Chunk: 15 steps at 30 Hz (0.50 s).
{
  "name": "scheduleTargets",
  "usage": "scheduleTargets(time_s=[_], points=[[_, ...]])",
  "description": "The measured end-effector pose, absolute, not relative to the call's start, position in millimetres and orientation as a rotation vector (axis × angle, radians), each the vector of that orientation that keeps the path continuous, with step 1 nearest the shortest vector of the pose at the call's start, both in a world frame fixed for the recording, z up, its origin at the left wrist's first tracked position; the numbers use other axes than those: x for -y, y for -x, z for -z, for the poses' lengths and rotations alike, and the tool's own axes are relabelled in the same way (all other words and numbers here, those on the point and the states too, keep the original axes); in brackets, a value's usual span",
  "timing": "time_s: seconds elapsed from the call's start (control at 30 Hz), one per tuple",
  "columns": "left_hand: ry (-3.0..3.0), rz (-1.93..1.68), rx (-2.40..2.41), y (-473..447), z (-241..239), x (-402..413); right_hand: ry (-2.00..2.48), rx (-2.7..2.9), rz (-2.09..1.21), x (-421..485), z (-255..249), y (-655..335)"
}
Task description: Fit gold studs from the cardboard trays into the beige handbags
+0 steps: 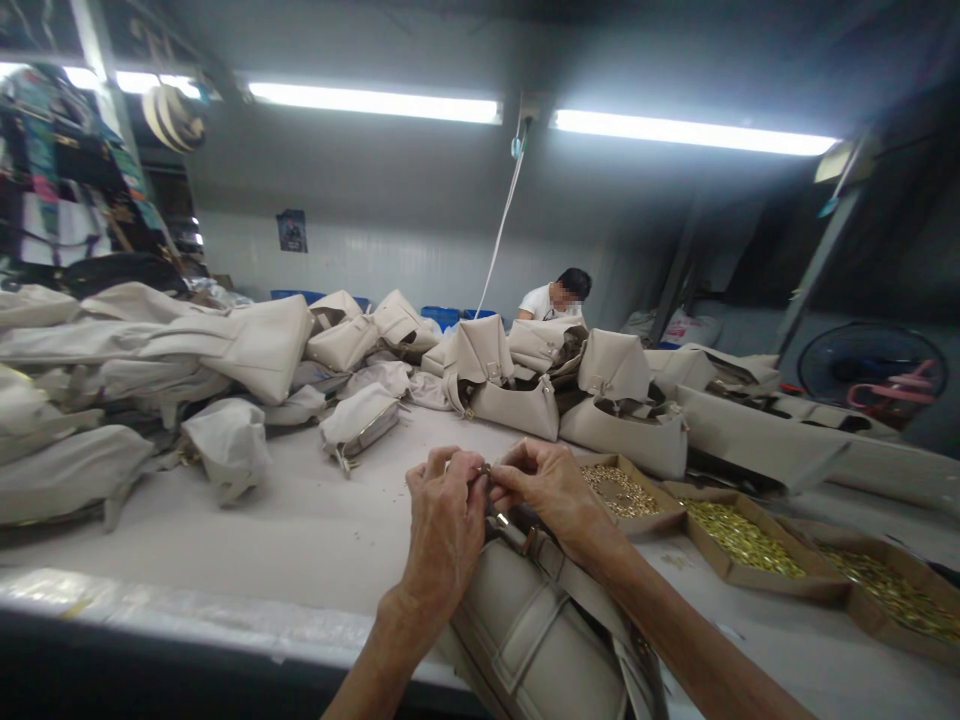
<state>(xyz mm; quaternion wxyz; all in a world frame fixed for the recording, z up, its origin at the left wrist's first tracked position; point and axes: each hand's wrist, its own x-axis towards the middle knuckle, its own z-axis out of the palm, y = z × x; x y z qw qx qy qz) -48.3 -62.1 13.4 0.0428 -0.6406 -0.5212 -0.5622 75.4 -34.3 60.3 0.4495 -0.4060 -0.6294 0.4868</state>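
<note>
A beige leather handbag (525, 630) lies on the table edge right in front of me, its strap and a gold buckle facing up. My left hand (442, 520) and my right hand (551, 490) meet just above it, fingers pinched together on a small gold metal fitting (486, 470) at the strap's end. Both hands are closed in a pinch. What exactly sits between the fingertips is mostly hidden.
Three shallow cardboard trays of small gold hardware (739, 540) stand to the right. Several beige handbags (517, 385) are piled across the white table (285, 530), more on the left (150, 350). A person in a white shirt (551, 300) sits at the far side. A fan (870, 370) is at right.
</note>
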Motion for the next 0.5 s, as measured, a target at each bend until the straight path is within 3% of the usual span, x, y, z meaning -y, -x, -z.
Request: scheduleTargets(time_s=[0.5], points=[[1.964, 1.73, 1.458, 50.6, -3.8, 62.7, 0.949, 1.437, -1.328, 41.6, -60.0, -71.6]])
